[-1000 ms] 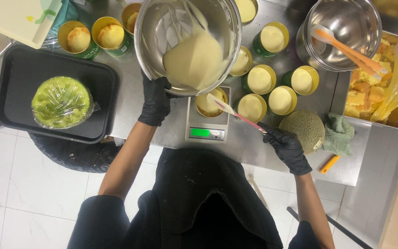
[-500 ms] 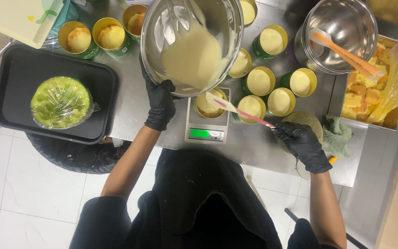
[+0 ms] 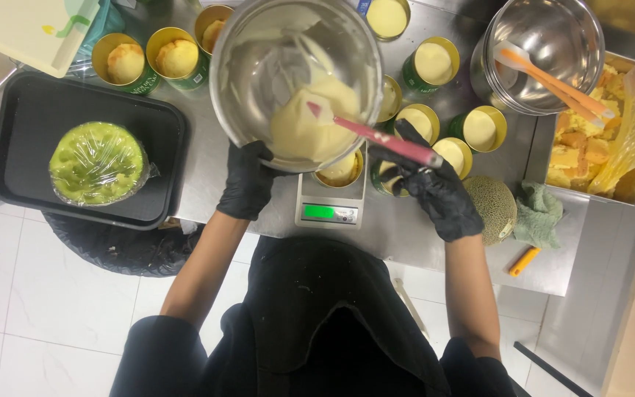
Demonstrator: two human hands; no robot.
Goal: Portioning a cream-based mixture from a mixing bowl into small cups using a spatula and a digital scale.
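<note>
I had my left hand [image 3: 246, 181] clenched on the tilted steel mixing bowl [image 3: 295, 73] and my right hand [image 3: 439, 192] grasping the red spatula [image 3: 372, 132], scraping the last pale batter [image 3: 310, 125] toward the cup on the scale [image 3: 330, 209] at the desk's front edge, most yellow cups [image 3: 435, 62] already filled.

2 steel bowls [image 3: 295, 73], 2 spatulas [image 3: 376, 134], 1 scale [image 3: 330, 207], 1 melon [image 3: 495, 209], 1 black tray [image 3: 23, 125]

A steel bowl [image 3: 295, 81] hangs over the scale [image 3: 330, 202], tray [image 3: 31, 125] to its left, melon [image 3: 492, 209] right.
</note>
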